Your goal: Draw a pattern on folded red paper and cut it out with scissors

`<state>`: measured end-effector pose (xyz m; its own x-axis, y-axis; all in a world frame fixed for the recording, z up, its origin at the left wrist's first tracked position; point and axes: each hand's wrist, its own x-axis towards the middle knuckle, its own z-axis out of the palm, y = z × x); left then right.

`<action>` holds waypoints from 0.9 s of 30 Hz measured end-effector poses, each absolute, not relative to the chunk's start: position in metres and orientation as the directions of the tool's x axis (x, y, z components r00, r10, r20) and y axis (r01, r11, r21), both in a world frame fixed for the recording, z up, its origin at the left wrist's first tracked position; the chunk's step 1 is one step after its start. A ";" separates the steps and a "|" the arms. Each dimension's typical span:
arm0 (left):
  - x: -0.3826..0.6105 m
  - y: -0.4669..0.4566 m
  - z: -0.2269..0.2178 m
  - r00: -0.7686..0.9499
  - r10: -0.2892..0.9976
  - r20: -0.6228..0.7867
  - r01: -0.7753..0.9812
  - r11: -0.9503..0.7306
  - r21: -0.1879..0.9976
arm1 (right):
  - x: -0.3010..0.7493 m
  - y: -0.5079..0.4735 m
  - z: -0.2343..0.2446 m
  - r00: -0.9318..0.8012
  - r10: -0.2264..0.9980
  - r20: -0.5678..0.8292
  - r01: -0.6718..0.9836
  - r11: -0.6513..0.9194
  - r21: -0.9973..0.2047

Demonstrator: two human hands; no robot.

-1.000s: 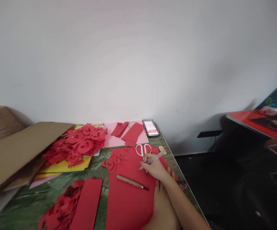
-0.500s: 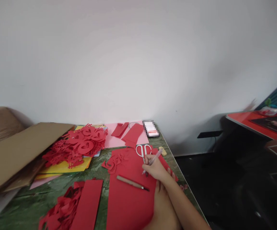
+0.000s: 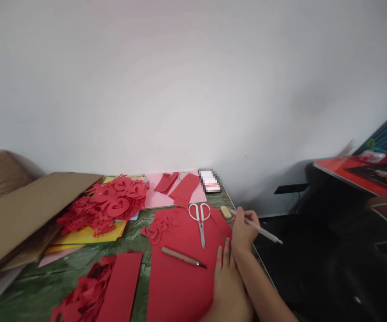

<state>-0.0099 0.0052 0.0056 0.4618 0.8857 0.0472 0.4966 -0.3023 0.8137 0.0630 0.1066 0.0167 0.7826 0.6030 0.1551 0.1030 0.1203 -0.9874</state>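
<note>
My right hand (image 3: 245, 230) is closed around a clear pen (image 3: 263, 231), held over the table's right edge. One end of the pen points down to the right, and the other is close to a yellowish eraser (image 3: 226, 212). Fingers spread, my left hand (image 3: 226, 268) lies flat on red paper (image 3: 176, 290), just left of my right wrist. White-handled scissors (image 3: 200, 223) rest on the red sheets beyond it. A wooden-handled carving tool (image 3: 183, 256) lies to the left, near a few curled red paper scraps (image 3: 160, 227).
Red paper cut-outs (image 3: 119, 201) are heaped on yellow sheets at left, beside cardboard (image 3: 35, 210). Nearer sit red scraps (image 3: 88, 293) and a red paper strip (image 3: 121, 286). A phone (image 3: 210, 181) lies by the wall. A red-topped table (image 3: 341, 172) stands at far right.
My right hand has moved right with the pen, away from the scissors to beside the eraser, and the pen has tilted over. My left hand, mostly hidden before, now shows on the paper.
</note>
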 end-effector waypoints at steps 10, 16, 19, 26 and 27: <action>-0.012 0.004 0.029 0.543 0.837 -0.067 0.718 -0.421 0.554 | 0.098 0.123 0.000 0.792 0.574 0.207 0.202 0.074 -0.977; -0.012 0.004 0.028 0.553 0.829 -0.090 0.731 -0.429 0.531 | 0.094 0.128 -0.006 0.594 0.766 0.247 0.302 0.072 -0.951; -0.012 0.004 0.024 0.549 0.834 -0.048 0.737 -0.457 0.499 | 0.094 0.130 -0.010 0.542 0.800 0.258 0.336 0.076 -0.939; -0.013 0.003 0.025 0.549 0.836 -0.008 0.724 -0.471 0.504 | 0.089 0.126 -0.009 0.450 0.853 0.263 0.380 0.083 -0.921; -0.013 0.003 0.027 0.551 0.834 -0.015 0.723 -0.469 0.507 | 0.088 0.123 -0.007 0.437 0.860 0.263 0.389 0.082 -0.917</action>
